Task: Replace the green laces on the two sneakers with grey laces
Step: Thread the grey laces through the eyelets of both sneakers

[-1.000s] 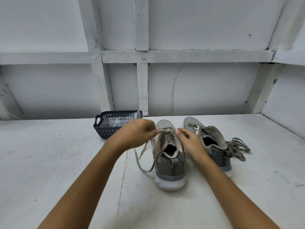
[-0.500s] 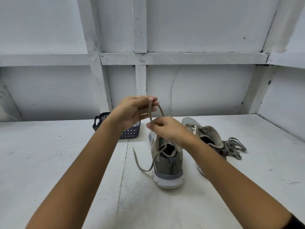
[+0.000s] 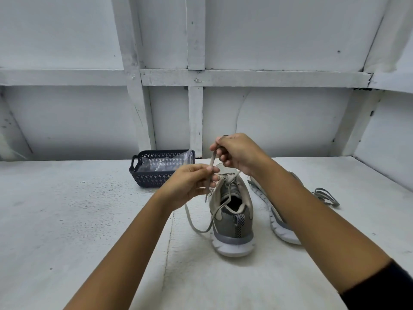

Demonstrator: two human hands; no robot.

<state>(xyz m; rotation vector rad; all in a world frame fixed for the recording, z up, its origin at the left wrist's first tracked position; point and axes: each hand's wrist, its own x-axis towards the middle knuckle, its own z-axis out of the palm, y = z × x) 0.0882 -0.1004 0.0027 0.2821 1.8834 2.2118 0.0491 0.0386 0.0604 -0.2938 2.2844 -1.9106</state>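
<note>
**Desk:** Where is the lace, and who has it?

**Caption writer:** Both hands have it. The right hand [image 3: 239, 153] pinches the lace [image 3: 212, 161] near its top, and the left hand [image 3: 190, 186] pinches the same strand just below. The stretch between them stands nearly upright above the sneaker [image 3: 233, 222], heel toward the person, on the white table [image 3: 67, 220]. A short tip hangs under the left hand. Another loop trails off the shoe's left side onto the table.

**Desk:** What does the next pull depend on?

**Caption writer:** On that upright line. The shoe lies directly below the hands, so by the look of it the strand has to travel along its own length, up and away from the eyelets. The left hand is the lower one and nearer the shoe.

**Desk:** Green lace or grey?

**Caption writer:** Too muted to call. Loose laces [image 3: 326, 196] lie to the right, beyond the second sneaker [image 3: 279, 229], which the right forearm largely hides. A dark basket [image 3: 152, 177] sits behind the left hand.

**Desk:** What has changed in the last half second?

**Caption writer:** The hands have swapped heights. The left was on top then and the right was low over the shoe. Now the right is raised and the left has dropped.
</note>
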